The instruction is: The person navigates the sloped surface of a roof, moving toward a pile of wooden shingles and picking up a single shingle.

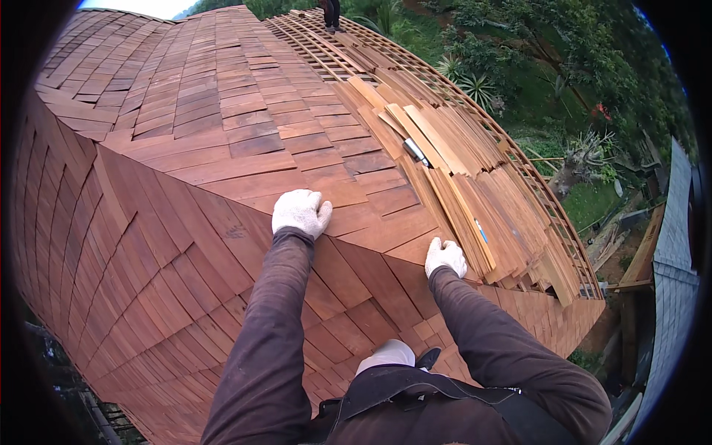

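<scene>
**Working high on a shingled roof**

Pressing flat on the reddish-brown wooden shingle roof (222, 148), the white-gloved left hand (300, 212) lies spread and grasps nothing. The white-gloved right hand (445, 256) rests at the lower edge of a loose heap of paler wooden shingles (475, 185); whether its fingers clasp one cannot be told. A silvery cylindrical tool (415, 151) lies on that heap. Beyond, bare wooden roof battens (311, 44) run upslope, with green trees (534, 52) below the eaves.

loose shingles (452, 170) R of hands, on roof (222, 126)
</scene>
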A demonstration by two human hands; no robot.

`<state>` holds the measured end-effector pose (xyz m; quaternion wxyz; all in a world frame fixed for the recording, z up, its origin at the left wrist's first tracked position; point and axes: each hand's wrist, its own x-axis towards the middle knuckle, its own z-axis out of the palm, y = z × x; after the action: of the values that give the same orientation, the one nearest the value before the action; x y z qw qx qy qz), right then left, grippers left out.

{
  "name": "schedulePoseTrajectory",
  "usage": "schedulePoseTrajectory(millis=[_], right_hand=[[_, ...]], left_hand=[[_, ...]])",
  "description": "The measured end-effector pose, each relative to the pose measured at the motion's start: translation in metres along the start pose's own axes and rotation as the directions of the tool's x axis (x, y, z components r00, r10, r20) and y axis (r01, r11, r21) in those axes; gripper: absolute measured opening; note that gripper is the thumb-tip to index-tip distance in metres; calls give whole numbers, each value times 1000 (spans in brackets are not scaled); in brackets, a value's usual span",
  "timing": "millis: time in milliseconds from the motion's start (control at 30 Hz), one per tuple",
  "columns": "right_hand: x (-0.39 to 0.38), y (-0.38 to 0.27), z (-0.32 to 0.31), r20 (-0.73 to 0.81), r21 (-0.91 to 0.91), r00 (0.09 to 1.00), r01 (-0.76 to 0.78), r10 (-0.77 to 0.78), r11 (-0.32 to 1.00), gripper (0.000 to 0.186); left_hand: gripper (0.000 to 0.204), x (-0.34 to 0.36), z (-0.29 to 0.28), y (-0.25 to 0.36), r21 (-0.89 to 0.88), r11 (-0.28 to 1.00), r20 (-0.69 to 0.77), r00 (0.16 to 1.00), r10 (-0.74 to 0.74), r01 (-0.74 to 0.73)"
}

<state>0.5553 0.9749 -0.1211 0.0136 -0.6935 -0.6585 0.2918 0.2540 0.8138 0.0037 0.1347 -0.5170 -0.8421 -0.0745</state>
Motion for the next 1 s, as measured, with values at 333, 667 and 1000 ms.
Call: schedulePoseTrajectory(millis=[333,667,1000], right_hand=[[2,2,2,-35,-6,999,3,-3,1000,56],[-3,-2,-1,-5,2,1000,-9,9,1000,55],[0,-2,-6,62,1,998,-17,17,1000,60]], left_hand=[[24,1,0,3,1,1000,-21,1000,8,-8],[33,-3,1,-3,21,999,85,996,-37,36],[28,4,-2,1,-2,1000,-3,1000,29,-29]])
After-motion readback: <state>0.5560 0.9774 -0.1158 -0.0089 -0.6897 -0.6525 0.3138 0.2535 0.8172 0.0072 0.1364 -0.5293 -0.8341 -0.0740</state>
